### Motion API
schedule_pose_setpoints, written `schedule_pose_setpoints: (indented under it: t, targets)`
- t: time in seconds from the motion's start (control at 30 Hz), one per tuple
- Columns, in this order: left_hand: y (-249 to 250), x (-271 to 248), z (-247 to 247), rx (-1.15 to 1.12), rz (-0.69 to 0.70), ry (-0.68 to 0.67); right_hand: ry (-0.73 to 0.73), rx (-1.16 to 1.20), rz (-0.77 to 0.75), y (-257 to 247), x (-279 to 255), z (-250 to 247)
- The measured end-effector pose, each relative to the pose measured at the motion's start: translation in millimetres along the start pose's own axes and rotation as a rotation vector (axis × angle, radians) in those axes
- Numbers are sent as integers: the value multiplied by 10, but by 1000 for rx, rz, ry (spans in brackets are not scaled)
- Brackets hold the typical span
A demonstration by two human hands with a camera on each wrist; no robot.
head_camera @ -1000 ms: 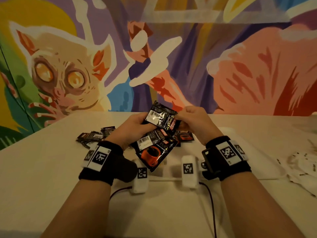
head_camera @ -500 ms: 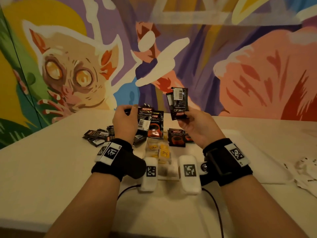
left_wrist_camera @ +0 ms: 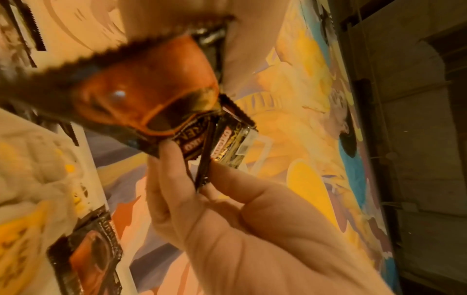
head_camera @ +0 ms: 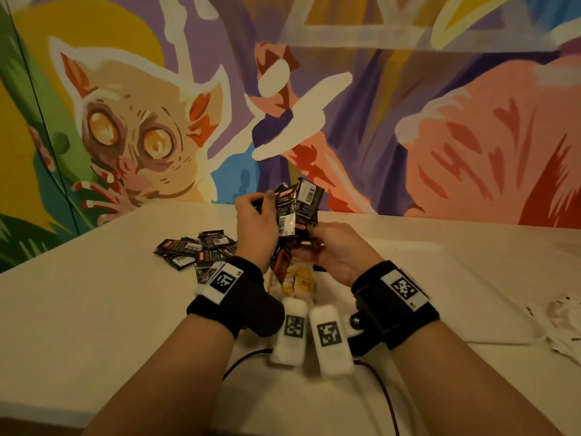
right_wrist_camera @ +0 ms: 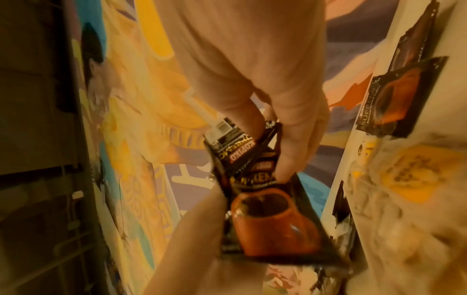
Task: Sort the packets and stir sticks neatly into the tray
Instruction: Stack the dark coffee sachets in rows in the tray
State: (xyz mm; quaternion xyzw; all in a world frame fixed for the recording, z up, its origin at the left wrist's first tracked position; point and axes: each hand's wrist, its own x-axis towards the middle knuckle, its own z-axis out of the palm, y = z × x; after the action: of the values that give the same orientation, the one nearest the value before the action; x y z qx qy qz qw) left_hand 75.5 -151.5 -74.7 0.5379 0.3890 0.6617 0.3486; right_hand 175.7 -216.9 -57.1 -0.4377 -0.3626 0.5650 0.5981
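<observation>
Over the tray's left end, my left hand (head_camera: 256, 221) grips a fanned bunch of black coffee packets (head_camera: 298, 209) upright. In the left wrist view the thumb and fingers (left_wrist_camera: 174, 165) pinch the packets (left_wrist_camera: 151, 85), the nearest printed with an orange cup. My right hand (head_camera: 327, 247) holds the bunch's lower end; its thumb (right_wrist_camera: 197, 219) lies against the orange-cup packet (right_wrist_camera: 272, 225). The white tray (head_camera: 456, 278) lies under the hands, with yellow packets (head_camera: 303, 280) in its left part. No stir sticks are in view.
A loose pile of black packets (head_camera: 195, 250) lies on the table left of my left wrist. White crumpled wrappers (head_camera: 566, 316) sit at the right edge. A painted mural wall stands behind the table. Cables run toward me from the wrist cameras.
The hands were apart, my right one holding a packet raised. It has come down and left, and its packet now stands in the bunch that both hands hold.
</observation>
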Motion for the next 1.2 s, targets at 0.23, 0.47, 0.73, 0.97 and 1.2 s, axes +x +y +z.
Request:
schedule_pose_setpoints:
  t: [0.23, 0.47, 0.73, 0.97, 1.2]
  targets:
    - [-56, 4, -15, -337, -224, 33, -5, 83, -10, -131, -26, -133]
    - [8, 45, -86, -391, -187, 238, -17, 152, -50, -264, -36, -336]
    - [135, -100, -62, -234, -18, 114, -111, -2, -167, -222, -83, -222]
    - [226, -228, 41, -317, -125, -124, 86, -214, -347, -161, -38, -129]
    - [290, -273, -41, -600, -444, -490, 129, -181, -323, -205, -30, -225]
